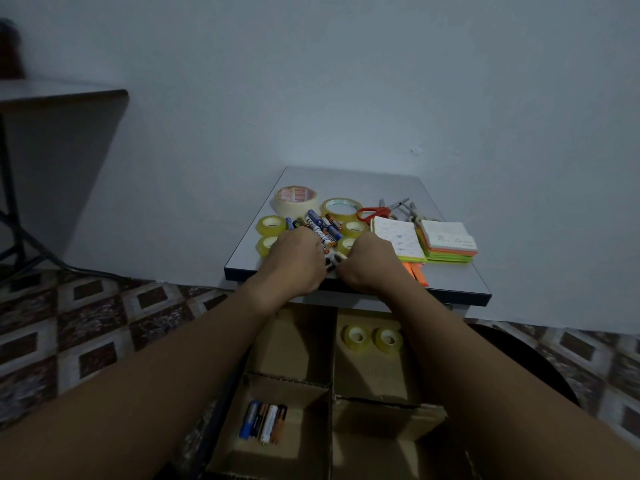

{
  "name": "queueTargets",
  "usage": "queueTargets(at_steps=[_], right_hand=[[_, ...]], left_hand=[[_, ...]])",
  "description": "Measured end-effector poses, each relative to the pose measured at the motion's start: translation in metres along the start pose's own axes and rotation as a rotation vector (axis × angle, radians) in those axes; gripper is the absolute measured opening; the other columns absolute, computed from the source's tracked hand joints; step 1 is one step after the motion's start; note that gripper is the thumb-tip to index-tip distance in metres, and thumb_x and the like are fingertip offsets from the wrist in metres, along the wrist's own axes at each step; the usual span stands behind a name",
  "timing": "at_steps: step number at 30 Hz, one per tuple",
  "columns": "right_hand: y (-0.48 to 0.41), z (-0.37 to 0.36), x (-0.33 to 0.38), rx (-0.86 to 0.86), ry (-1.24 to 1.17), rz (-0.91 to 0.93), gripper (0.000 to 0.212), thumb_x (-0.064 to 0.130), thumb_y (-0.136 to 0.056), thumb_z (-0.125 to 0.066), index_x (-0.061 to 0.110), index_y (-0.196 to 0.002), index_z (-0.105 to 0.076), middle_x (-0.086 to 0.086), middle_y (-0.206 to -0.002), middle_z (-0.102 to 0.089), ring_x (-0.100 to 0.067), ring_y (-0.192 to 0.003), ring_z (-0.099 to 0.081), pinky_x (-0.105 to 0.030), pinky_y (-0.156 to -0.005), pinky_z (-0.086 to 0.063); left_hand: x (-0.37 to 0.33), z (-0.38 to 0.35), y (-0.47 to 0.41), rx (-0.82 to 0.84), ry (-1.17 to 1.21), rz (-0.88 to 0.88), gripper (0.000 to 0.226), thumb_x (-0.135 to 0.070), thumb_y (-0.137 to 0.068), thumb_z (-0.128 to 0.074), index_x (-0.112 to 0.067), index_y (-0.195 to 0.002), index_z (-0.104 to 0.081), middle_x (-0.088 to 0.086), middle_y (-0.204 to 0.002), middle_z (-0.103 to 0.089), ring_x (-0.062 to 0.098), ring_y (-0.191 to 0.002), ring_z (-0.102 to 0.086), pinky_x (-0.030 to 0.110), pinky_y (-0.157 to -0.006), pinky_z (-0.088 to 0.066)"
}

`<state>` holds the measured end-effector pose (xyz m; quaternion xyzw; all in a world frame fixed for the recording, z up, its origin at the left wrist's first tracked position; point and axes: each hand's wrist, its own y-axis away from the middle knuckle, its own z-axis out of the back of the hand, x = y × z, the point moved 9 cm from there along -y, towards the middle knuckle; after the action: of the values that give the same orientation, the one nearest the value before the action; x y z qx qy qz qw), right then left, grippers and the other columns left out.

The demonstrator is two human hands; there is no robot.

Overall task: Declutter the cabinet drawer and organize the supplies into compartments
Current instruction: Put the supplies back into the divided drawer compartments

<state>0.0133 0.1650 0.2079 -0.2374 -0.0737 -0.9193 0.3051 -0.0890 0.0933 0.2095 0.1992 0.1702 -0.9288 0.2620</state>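
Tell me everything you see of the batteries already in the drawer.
The batteries are slim cylinders, about five, lying flat side by side in a tight row: blue, dark, white and orange-brown casings. They rest on the floor of the near-left cardboard compartment, towards its left side, long axes running roughly front to back. Nothing else touches them. Labels are unreadable.
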Motion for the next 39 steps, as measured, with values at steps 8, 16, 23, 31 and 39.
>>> queueTargets(at_steps=[8,16,23,31,39], right_hand=[[0.016,0.006,0.01,-0.047,0.106,0.045,0.025,0.02,-0.092,-0.065,0.009,-0.095,-0.043,-0.002,-0.076,-0.037,-0.012,-0.067,-0.039,-0.022,-0.054,-0.033],[0.02,0.008,0.008,-0.067,0.128,0.068,0.02,0.02,-0.094,-0.063,0.009,-0.096,-0.046,-0.002,-0.074,-0.037,-0.017,-0.079,-0.045,-0.023,-0.06,-0.038],[0.025,0.003,-0.01,-0.092,0.027,0.045,0.031,0.029,-0.091,-0.065,0.012,-0.072,-0.047,-0.003,-0.072,-0.049,-0.011,-0.062,-0.044,-0.022,-0.045,-0.027],[0.053,-0.012,-0.018,-0.038,-0.173,0.068,0.018,0.025,-0.091,-0.065,0.009,-0.087,-0.071,-0.002,-0.074,-0.064,-0.009,-0.061,-0.054,-0.019,-0.046,-0.034],[0.067,-0.025,-0.026,0.021,-0.258,0.032,0.019,0.029,-0.091,-0.068,0.012,-0.099,-0.072,0.001,-0.079,-0.064,-0.007,-0.065,-0.056,-0.019,-0.047,-0.038]], left_hand=[[-0.032,0.006,0.032,-0.137,-0.436,-0.3,0.022,-0.014,-0.091,-0.061,-0.016,-0.112,-0.055,0.01,-0.108,-0.062,0.028,-0.095,-0.062,0.032,-0.061,-0.037],[-0.016,0.013,0.038,-0.111,-0.212,-0.26,0.018,-0.005,-0.085,-0.063,-0.014,-0.083,-0.048,0.009,-0.089,-0.061,0.028,-0.083,-0.061,0.033,-0.057,-0.04],[0.034,0.008,0.069,-0.029,0.194,0.077,0.014,-0.015,-0.082,-0.077,-0.019,-0.075,-0.066,-0.009,-0.074,-0.064,0.003,-0.069,-0.058,0.014,-0.051,-0.038],[0.069,-0.044,0.124,0.276,0.297,0.318,0.01,-0.008,-0.079,-0.078,-0.011,-0.079,-0.069,0.006,-0.079,-0.072,0.019,-0.078,-0.07,0.037,-0.071,-0.061],[0.089,-0.11,0.157,0.564,0.245,0.496,0.013,-0.003,-0.072,-0.083,0.001,-0.081,-0.076,0.015,-0.073,-0.074,0.025,-0.068,-0.074,0.04,-0.071,-0.063]])
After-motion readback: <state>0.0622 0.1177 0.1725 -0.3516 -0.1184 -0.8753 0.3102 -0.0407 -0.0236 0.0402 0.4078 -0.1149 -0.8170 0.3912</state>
